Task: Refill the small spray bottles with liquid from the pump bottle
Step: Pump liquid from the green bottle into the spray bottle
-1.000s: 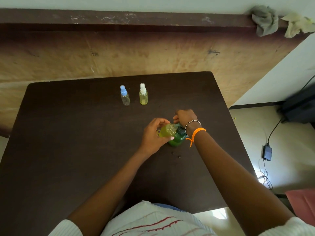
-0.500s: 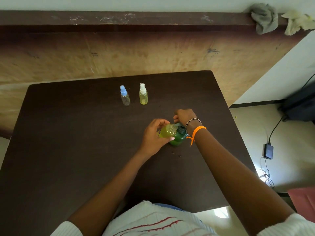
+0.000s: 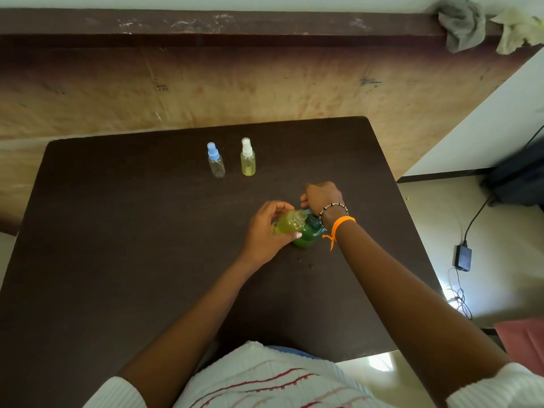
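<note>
Left hand [image 3: 265,231] grips a tilted small spray bottle [image 3: 287,223] against the green pump bottle [image 3: 307,234]; right hand [image 3: 322,197] curls over its pump

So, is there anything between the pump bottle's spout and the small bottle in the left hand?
Nothing visible. The left hand holds the small bottle tilted, its open neck right at the pump bottle spout. The right hand rests on the pump head.
</note>
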### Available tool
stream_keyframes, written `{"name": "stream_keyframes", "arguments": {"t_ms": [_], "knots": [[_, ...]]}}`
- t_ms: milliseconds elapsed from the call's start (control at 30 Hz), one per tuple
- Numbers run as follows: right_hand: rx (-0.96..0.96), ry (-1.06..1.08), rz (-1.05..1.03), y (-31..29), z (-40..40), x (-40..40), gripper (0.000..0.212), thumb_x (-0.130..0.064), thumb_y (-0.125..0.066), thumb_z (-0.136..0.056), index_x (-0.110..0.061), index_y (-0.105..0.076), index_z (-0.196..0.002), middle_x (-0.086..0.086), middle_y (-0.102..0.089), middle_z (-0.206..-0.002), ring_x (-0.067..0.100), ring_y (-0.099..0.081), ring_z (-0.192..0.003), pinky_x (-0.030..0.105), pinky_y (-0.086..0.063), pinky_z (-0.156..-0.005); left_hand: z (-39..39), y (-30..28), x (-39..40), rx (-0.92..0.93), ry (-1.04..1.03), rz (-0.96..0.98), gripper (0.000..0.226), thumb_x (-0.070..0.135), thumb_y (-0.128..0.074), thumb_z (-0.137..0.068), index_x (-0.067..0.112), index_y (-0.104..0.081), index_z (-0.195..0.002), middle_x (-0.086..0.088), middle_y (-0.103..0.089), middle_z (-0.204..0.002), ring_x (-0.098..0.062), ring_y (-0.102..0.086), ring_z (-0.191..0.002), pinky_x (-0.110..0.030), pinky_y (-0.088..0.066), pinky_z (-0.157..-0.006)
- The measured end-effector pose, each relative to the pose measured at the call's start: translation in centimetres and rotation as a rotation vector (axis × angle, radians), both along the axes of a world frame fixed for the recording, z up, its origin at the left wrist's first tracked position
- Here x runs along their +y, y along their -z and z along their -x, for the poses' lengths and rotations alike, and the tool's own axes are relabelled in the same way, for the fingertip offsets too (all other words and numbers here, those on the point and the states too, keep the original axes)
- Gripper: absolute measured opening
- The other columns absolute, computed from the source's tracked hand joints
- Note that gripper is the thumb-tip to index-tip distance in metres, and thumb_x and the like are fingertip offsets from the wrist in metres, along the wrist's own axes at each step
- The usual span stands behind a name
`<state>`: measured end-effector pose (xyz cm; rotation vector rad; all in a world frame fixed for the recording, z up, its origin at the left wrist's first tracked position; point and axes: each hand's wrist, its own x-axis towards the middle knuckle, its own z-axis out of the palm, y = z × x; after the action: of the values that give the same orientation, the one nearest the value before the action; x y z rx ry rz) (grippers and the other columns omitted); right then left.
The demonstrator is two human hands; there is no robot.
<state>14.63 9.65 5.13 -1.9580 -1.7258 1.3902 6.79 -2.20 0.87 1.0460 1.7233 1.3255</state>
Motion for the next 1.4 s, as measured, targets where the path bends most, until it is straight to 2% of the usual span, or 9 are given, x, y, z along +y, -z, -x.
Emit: {"name": "stream_keyframes", "arguments": {"t_ms": [100,300,433,567,733,867,1033,1267,1400], "knots": [[0.024,-0.019,0.049,-0.09,-0.11,0.17,0.031,-0.023,-0.050,-0.086,-0.012,-0.063,-0.060,0.001,-0.064,-0.060,0.025,-0.065,-0.077,0.035,-0.051,-0.078,0.07,0.01,0.06,0.002,0.003,0.000,0.046,0.005,-0.081,-0.063,0.020,-0.058,-0.099,0.001,-0.059,-0.105,-0.007,-0.057,-0.097,-0.035,-0.052,-0.087],[-0.012,0.001,-0.049,-0.08,-0.06,-0.04,0.036,-0.029,-0.048,-0.087,-0.015,-0.064,-0.058,0.001,-0.068,-0.064,0.026,-0.069,-0.080,0.042,-0.054,-0.086,0.05,0.13,0.12,0.004,0.002,-0.006,0.045,0.005,-0.081,-0.063,0.019,-0.058,-0.099,0.005,-0.057,-0.101,-0.006,-0.056,-0.094,-0.035,-0.052,-0.086],[-0.015,0.000,-0.063,-0.11,-0.07,-0.15,0.036,-0.029,-0.049,-0.087,-0.017,-0.064,-0.056,0.001,-0.068,-0.063,0.026,-0.070,-0.079,0.044,-0.055,-0.086,0.02,0.16,0.06,0.007,0.001,-0.020,0.046,0.005,-0.081,-0.062,0.019,-0.058,-0.099,0.007,-0.057,-0.100,-0.005,-0.056,-0.093,-0.035,-0.052,-0.085],[-0.024,-0.042,-0.037,-0.28,-0.14,-0.06,0.034,-0.026,-0.049,-0.086,-0.017,-0.063,-0.056,-0.001,-0.066,-0.062,0.025,-0.068,-0.079,0.039,-0.055,-0.084,-0.05,-0.09,0.00,0.015,0.001,-0.006,0.045,0.005,-0.081,-0.063,0.020,-0.058,-0.098,0.007,-0.057,-0.099,0.007,-0.053,-0.088,-0.028,-0.050,-0.083],[-0.002,-0.077,0.021,-0.45,-0.22,0.20,0.034,-0.024,-0.048,-0.086,-0.015,-0.065,-0.057,0.001,-0.066,-0.062,0.025,-0.066,-0.076,0.037,-0.054,-0.082,0.00,-0.06,-0.07,0.007,0.007,-0.009,0.045,0.005,-0.081,-0.063,0.020,-0.057,-0.099,0.004,-0.057,-0.101,-0.004,-0.056,-0.094,-0.032,-0.051,-0.085],[-0.027,-0.036,-0.075,-0.23,-0.15,-0.08,0.035,-0.028,-0.048,-0.085,-0.018,-0.064,-0.056,0.001,-0.070,-0.065,0.026,-0.069,-0.078,0.042,-0.055,-0.084,0.06,-0.01,-0.02,0.009,0.005,-0.012,0.046,0.004,-0.081,-0.063,0.022,-0.057,-0.098,0.009,-0.056,-0.099,0.002,-0.054,-0.091,-0.030,-0.051,-0.085],[-0.033,-0.045,-0.094,-0.37,-0.15,-0.29,0.034,-0.028,-0.049,-0.085,-0.018,-0.065,-0.057,0.003,-0.072,-0.070,0.026,-0.069,-0.078,0.042,-0.056,-0.084,0.00,0.23,-0.08,0.020,0.008,-0.012,0.045,0.006,-0.081,-0.063,0.021,-0.058,-0.099,0.012,-0.056,-0.098,0.006,-0.053,-0.090,-0.029,-0.051,-0.084],[0.005,-0.109,0.029,-0.49,-0.17,0.24,0.036,-0.023,-0.047,-0.089,-0.015,-0.063,-0.058,0.000,-0.064,-0.061,0.024,-0.062,-0.077,0.033,-0.049,-0.077,0.02,0.10,-0.15,0.027,0.012,-0.015,0.045,0.005,-0.081,-0.063,0.020,-0.058,-0.098,0.009,-0.056,-0.099,-0.004,-0.056,-0.092,-0.032,-0.051,-0.085],[-0.011,-0.055,-0.051,-0.24,-0.17,0.07,0.037,-0.027,-0.047,-0.087,-0.016,-0.064,-0.057,0.001,-0.067,-0.062,0.025,-0.068,-0.077,0.039,-0.054,-0.085,0.04,0.08,-0.14,0.018,0.007,-0.016,0.045,0.004,-0.081,-0.063,0.018,-0.058,-0.099,0.008,-0.056,-0.099,-0.004,-0.055,-0.092,-0.034,-0.051,-0.084]]}}
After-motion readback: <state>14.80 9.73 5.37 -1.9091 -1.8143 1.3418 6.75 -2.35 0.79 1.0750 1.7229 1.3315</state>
